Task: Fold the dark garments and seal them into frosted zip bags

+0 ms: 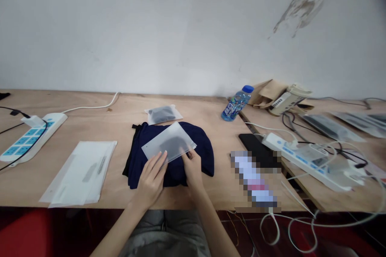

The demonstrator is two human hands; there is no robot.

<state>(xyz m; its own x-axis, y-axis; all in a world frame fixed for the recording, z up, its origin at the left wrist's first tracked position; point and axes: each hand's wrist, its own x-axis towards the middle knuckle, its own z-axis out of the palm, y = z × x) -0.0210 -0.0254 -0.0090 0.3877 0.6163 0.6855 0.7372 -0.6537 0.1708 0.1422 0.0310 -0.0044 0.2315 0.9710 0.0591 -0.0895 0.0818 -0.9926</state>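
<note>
A frosted zip bag (169, 138) with something dark folded inside lies slantwise over a folded navy blue cloth (205, 148). My left hand (152, 176) holds the bag's lower left edge, its fingers extended over the top face and close together; the thumb is mostly hidden. At the lower right edge my right hand (192, 165) grips the bag between thumb and fingers, close to its zip strip. Behind the cloth lies another frosted bag (163, 114) with dark contents. To the left rests a stack of flat frosted bags (83, 172).
A white power strip (34, 138) with cables is at the far left. On the right are a blue-capped bottle (237, 103), a black phone-like slab (259, 150), a pixelated screen (255, 180), another power strip (304, 162), brown paper packaging (265, 92) and more filled bags (331, 126).
</note>
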